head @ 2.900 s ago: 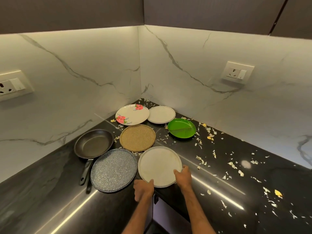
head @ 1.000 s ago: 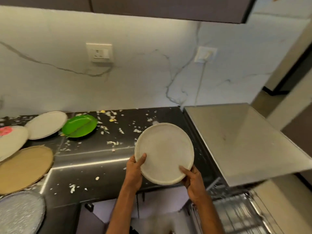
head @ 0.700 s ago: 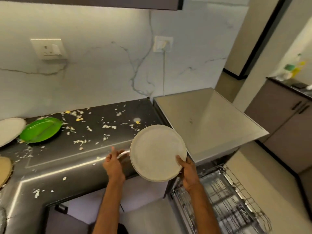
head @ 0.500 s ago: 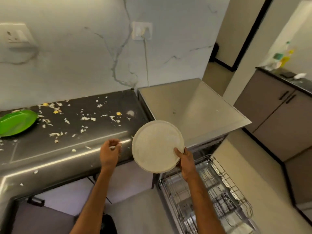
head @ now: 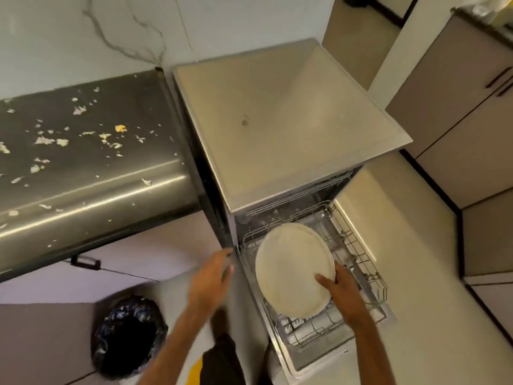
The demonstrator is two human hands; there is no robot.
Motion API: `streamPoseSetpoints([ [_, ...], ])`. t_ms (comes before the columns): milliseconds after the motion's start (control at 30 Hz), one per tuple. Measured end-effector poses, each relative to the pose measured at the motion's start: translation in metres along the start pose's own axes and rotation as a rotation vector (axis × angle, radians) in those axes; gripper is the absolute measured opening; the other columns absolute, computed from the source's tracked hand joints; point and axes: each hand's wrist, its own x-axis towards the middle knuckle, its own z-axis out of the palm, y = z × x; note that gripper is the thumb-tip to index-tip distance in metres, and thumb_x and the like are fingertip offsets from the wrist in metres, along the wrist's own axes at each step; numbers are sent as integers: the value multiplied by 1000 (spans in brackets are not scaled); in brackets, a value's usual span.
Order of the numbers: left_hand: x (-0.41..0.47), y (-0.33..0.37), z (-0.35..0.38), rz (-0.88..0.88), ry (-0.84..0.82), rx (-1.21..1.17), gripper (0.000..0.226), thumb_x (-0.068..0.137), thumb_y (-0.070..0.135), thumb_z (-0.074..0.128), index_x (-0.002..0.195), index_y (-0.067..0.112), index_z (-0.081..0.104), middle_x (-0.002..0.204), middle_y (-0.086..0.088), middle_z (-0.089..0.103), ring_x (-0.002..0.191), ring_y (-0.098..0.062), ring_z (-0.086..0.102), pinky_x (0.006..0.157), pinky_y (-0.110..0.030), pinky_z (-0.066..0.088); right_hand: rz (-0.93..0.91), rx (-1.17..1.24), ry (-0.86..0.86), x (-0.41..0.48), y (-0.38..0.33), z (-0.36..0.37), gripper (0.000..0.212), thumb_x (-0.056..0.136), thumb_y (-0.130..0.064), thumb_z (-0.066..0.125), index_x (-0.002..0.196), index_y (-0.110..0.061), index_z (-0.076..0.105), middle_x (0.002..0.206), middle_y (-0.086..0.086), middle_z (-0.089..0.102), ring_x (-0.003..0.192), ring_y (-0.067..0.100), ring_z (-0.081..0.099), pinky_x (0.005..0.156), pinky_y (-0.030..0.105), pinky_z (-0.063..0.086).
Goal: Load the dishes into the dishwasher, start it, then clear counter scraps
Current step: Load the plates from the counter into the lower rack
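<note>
Running along the left, one dark glossy counter (head: 91,195) is seen against a white veined wall (head: 83,29). Its top is strewn with pale scraps (head: 62,142), too many to be counted, with one yellow piece toward the far right corner. Just beside the counter's right edge one dishwasher (head: 277,120) with a flat beige top is recorded. Grey cabinets (head: 458,107) are noted at the right, over a beige floor (head: 416,273).

One wire rack (head: 358,245) is drawn out at the dishwasher's front, and tines are visible in it. One white plate (head: 288,265) is held tilted above the rack. It is gripped at its near right rim by the right hand (head: 344,293), with the thumb laid on the face. The left hand (head: 211,276) is spread, fingers extended, with nothing held, just beside the rack's left edge; contact cannot be determined through the blur.

One bin (head: 125,337), lined with a black bag, is recorded on the floor below the counter. Its contents cannot be made out.
</note>
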Motion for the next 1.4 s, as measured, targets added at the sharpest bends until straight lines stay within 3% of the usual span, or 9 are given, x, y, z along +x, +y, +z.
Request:
streamPoseSetpoints([
  [133, 2, -41, 89, -126, -219, -163, 34, 102, 37, 45, 133, 28, 56, 136, 6, 60, 122, -18, 58, 98, -30, 46, 18, -270, 91, 27, 77, 23, 68, 75, -61, 55, 132, -24, 55, 107, 1, 69, 99, 27, 66, 70, 25, 56],
  [300, 51, -36, 144, -533, -296, -793, 35, 95, 45, 46, 115, 21, 62, 107, 1, 75, 94, -25, 70, 65, -37, 57, -8, -557, 115, 55, 142, 75, 58, 101, -20, 51, 142, -54, 27, 86, -2, 69, 64, 9, 64, 65, 35, 61],
  [500, 142, -56, 199, -714, -318, -903, 25, 99, 31, 54, 114, 14, 65, 100, -14, 73, 85, -28, 70, 61, -40, 61, -219, -868, 64, 101, 222, 150, 95, 52, -24, 92, 137, -41, 53, 123, -14, 68, 89, 8, 73, 55, 23, 57],
  [600, 171, -85, 216, -697, -231, -703, 26, 94, 4, 58, 120, 0, 62, 100, -22, 69, 77, -28, 65, 46, -28, 55, -263, -774, 15, 120, 246, 175, 81, 69, -27, 82, 142, -39, 48, 135, -10, 62, 114, 15, 67, 78, 27, 59],
  [733, 196, -118, 213, -677, -206, -591, 23, 95, -2, 54, 117, 0, 61, 100, -19, 67, 86, -31, 64, 64, -41, 57, -55, -438, 16, 127, 266, 188, 77, 87, -80, 8, 153, -43, 24, 157, -13, 34, 143, 13, 34, 114, 38, 38],
  [867, 220, -144, 207, -724, -239, -589, 22, 96, 1, 54, 117, 1, 60, 114, -19, 64, 98, -30, 62, 71, -42, 55, 294, 69, 444, 141, 292, 195, 78, 84, -84, 32, 142, -33, 37, 141, -2, 50, 123, 17, 54, 101, 45, 50],
  [1000, 236, -154, 212, -681, -278, -549, 21, 96, 2, 54, 115, 4, 62, 106, -14, 67, 92, -26, 64, 65, -36, 55, 646, 792, 399, 166, 298, 197, 48, 99, -48, 52, 132, -14, 46, 95, 12, 69, 64, 18, 67, 57, 32, 58],
  [1133, 249, -162, 217, -628, -290, -482, 27, 97, 5, 55, 124, 3, 60, 113, -16, 65, 93, -27, 63, 72, -42, 55, 661, 824, 429, 176, 298, 209, 31, 100, -9, 53, 130, -1, 52, 60, 9, 63, 44, 18, 55, 46, 28, 50],
  [1400, 255, -160, 234, -558, -315, -444, 21, 98, 3, 53, 119, 3, 60, 114, -18, 63, 89, -26, 63, 60, -34, 53, 666, 834, 482, 191, 313, 216, 34, 101, -8, 52, 133, 3, 53, 70, 13, 65, 45, 17, 59, 49, 27, 54],
])
